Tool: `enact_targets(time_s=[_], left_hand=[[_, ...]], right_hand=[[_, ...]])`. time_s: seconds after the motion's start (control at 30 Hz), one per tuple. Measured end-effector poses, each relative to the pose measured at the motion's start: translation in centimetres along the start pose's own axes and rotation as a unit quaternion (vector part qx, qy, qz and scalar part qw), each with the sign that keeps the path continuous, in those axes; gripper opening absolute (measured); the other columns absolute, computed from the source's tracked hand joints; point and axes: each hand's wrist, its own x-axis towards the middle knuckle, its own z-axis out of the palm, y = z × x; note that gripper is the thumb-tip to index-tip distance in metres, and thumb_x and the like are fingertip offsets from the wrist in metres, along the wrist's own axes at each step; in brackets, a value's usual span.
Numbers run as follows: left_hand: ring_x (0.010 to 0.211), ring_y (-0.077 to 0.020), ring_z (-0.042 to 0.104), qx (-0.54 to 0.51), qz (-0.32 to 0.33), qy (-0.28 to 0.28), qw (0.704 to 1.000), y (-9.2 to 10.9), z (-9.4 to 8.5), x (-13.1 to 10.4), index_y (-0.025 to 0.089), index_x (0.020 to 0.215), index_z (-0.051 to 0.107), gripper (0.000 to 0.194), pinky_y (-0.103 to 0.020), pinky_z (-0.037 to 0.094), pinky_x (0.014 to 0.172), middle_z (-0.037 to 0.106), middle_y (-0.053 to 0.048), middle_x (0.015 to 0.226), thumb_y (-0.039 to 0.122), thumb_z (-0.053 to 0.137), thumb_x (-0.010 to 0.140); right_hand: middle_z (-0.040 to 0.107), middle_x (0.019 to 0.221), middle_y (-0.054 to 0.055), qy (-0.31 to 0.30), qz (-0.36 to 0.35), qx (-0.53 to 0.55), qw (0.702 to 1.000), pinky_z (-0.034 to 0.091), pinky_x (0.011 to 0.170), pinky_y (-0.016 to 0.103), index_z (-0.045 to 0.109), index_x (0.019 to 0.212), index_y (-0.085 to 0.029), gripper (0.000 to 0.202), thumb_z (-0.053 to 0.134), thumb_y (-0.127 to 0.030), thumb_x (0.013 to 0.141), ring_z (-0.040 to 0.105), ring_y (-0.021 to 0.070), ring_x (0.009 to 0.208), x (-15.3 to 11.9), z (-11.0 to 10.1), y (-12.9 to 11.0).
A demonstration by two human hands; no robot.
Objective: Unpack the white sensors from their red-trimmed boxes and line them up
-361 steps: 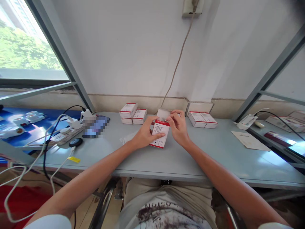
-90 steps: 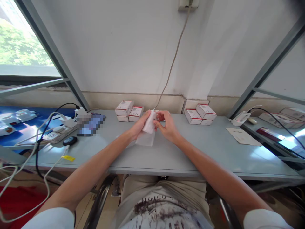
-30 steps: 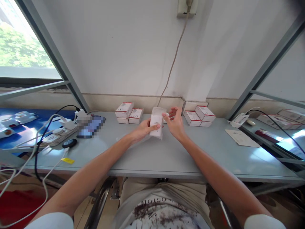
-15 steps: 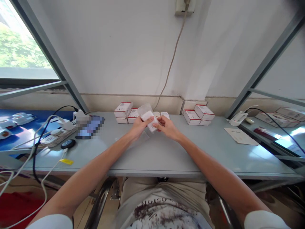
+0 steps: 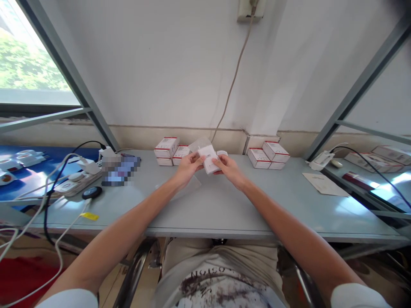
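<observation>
Above the middle of the desk, both of my hands grip a small white rectangular piece [image 5: 208,158] with faint print on its face. My left hand [image 5: 189,168] pinches its left edge between thumb and fingers. My right hand [image 5: 230,170] has the thumb on the right side of its face and the fingers behind. A clear plastic bag [image 5: 198,144] sticks up behind the piece near my left fingers; whether it wraps the piece I cannot tell. Behind my right fingers a round white item [image 5: 221,152] is partly hidden. Another clear plastic sheet [image 5: 192,184] lies by my left wrist.
Small red-edged white boxes are stacked at the back left [image 5: 166,147] and back right [image 5: 275,151]. On the left are a phone [image 5: 123,171], a power strip [image 5: 75,184], a black puck [image 5: 92,193] and loose cables. A paper sheet [image 5: 324,184] lies on the right.
The white piece has turned more upright and shifted slightly right and up, its face now toward me. My right thumb has moved onto its face.
</observation>
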Motion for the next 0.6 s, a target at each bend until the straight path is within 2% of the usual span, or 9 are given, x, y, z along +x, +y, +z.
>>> enact_targets(time_s=[0.13, 0.3, 0.4, 0.5, 0.6], left_hand=[[0.120, -0.0301, 0.072, 0.008, -0.003, 0.026, 1.000, 0.1, 0.0, 0.1, 0.017, 0.120, 0.075, 0.058, -0.046, 0.062, 0.100, 0.079, -0.014, 0.123, 0.051, 0.095, 0.077], [0.113, -0.0277, 0.072, -0.011, -0.040, 0.003, 0.999, 0.4, 0.1, 0.0, 0.018, 0.112, 0.078, 0.055, -0.039, 0.062, 0.091, 0.078, -0.013, 0.122, 0.061, 0.090, 0.080], [0.103, -0.0248, 0.072, -0.007, -0.021, 0.005, 1.000, 0.6, 0.1, -0.1, 0.016, 0.105, 0.079, 0.052, -0.036, 0.059, 0.090, 0.079, -0.012, 0.113, 0.060, 0.090, 0.080], [0.098, -0.0237, 0.072, 0.005, -0.007, -0.009, 1.000, 0.8, -0.1, 0.0, 0.017, 0.104, 0.081, 0.050, -0.035, 0.058, 0.087, 0.080, -0.011, 0.109, 0.063, 0.081, 0.087], [0.087, -0.0218, 0.070, 0.056, 0.033, 0.020, 0.998, 1.0, -0.2, -0.1, 0.019, 0.100, 0.083, 0.049, -0.033, 0.055, 0.078, 0.079, -0.007, 0.098, 0.066, 0.073, 0.092]], right_hand=[[0.071, 0.098, 0.004, -0.005, -0.011, 0.004, 1.000, 0.066, 0.083, 0.039, 0.064, 0.093, -0.022, 0.055, 0.079, -0.074, 0.081, 0.068, 0.0187, 0.091, -0.1, 0.2, 0.0], [0.067, 0.092, 0.002, -0.045, -0.016, 0.004, 0.999, 0.066, 0.079, 0.039, 0.060, 0.091, -0.024, 0.057, 0.083, -0.073, 0.078, 0.067, 0.0188, 0.089, -0.6, 0.1, -0.7], [0.066, 0.092, 0.002, -0.066, -0.016, -0.008, 0.998, 0.065, 0.077, 0.038, 0.060, 0.089, -0.023, 0.054, 0.084, -0.071, 0.078, 0.066, 0.0187, 0.088, -0.7, 0.1, -0.8], [0.066, 0.095, 0.002, -0.087, -0.024, -0.015, 0.996, 0.064, 0.079, 0.038, 0.062, 0.091, -0.023, 0.050, 0.081, -0.069, 0.082, 0.066, 0.0188, 0.090, -0.7, 0.0, -0.4], [0.067, 0.097, 0.002, -0.091, -0.038, -0.033, 0.995, 0.063, 0.081, 0.038, 0.063, 0.094, -0.024, 0.048, 0.077, -0.069, 0.085, 0.067, 0.0188, 0.089, -0.5, 0.2, 0.0]])
